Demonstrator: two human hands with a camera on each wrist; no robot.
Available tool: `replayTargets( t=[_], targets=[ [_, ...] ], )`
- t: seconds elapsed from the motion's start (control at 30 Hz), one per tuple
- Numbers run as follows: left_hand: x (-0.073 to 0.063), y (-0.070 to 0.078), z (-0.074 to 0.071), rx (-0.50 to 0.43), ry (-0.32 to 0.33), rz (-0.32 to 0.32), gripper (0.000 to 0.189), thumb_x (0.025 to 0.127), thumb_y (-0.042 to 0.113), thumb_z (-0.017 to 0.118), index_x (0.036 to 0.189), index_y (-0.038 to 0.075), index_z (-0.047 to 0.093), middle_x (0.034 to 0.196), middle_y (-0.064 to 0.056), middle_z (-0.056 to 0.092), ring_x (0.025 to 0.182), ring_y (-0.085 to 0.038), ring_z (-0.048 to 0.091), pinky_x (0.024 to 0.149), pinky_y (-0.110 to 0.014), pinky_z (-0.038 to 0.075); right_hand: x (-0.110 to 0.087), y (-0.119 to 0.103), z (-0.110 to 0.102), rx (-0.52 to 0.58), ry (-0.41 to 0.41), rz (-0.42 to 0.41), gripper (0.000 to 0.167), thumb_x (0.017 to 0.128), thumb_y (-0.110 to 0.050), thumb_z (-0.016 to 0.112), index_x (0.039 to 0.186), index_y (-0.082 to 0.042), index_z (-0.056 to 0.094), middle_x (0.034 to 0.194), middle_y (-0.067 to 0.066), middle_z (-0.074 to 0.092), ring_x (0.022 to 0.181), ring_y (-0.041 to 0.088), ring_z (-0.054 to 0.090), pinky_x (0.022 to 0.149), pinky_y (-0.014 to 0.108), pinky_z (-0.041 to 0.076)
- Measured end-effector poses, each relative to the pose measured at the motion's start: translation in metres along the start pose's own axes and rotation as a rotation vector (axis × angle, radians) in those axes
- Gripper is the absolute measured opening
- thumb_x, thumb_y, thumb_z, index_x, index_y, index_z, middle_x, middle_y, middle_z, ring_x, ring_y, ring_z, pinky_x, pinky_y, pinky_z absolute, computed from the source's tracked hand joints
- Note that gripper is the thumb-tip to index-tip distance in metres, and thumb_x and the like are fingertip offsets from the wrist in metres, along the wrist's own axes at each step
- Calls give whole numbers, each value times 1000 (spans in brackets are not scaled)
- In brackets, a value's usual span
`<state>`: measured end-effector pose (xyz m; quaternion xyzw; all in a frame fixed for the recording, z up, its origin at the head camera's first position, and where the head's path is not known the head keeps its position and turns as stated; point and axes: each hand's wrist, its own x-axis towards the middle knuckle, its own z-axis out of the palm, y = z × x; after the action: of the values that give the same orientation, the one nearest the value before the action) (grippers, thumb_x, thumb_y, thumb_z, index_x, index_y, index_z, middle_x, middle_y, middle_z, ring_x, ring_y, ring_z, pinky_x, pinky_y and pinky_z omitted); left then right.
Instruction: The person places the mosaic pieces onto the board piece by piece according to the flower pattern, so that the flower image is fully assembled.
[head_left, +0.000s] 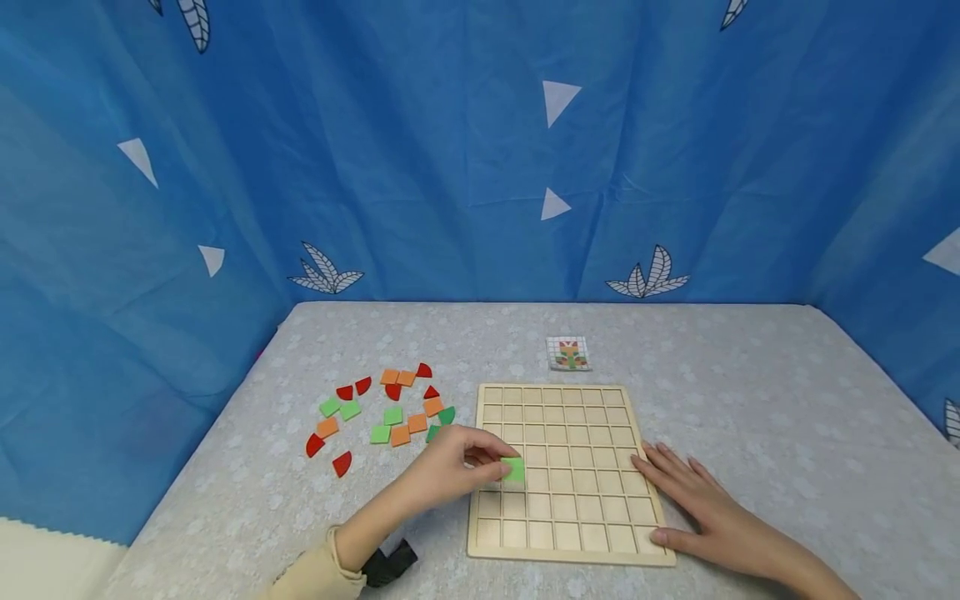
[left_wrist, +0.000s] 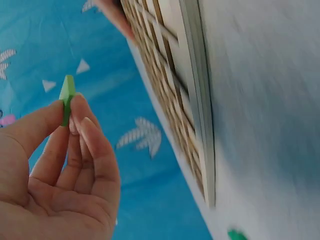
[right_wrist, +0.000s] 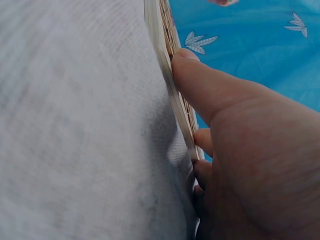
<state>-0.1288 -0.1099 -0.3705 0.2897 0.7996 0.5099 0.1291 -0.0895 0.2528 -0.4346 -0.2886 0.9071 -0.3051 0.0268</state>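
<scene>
A light green square tile (head_left: 513, 469) is pinched between the thumb and fingertips of my left hand (head_left: 459, 460), above the left part of a wooden grid board (head_left: 566, 557). In the left wrist view the tile (left_wrist: 67, 95) is seen nearly edge-on, held clear of the board (left_wrist: 192, 100). My right hand (head_left: 701, 512) lies along the board's right edge, its fingers extended and its thumb on the frame near the lower right corner. The right wrist view shows that thumb (right_wrist: 210, 85) touching the board's rim (right_wrist: 172, 95). No tiles show in the board's visible cells.
Left of the board lie loose orange squares (head_left: 327, 427), green squares (head_left: 380, 434), red quarter-round pieces (head_left: 342, 464) and dark green pieces (head_left: 447, 415). A small pattern card (head_left: 568, 354) sits behind the board. A black object (head_left: 390, 563) is by the left forearm.
</scene>
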Motion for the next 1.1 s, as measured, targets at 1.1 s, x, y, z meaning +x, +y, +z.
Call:
replayTargets(
  t=[1.1],
  targets=[
    [15,0,71,161,-89,23,8,80,3,72,79,11,72,66,17,58,58,8,52,56,-12,45,1,-3,-2,5,3,-12,74,87,-36,66,148,-18,29,151,14,22,138,5,2,101,18,-10]
  ],
)
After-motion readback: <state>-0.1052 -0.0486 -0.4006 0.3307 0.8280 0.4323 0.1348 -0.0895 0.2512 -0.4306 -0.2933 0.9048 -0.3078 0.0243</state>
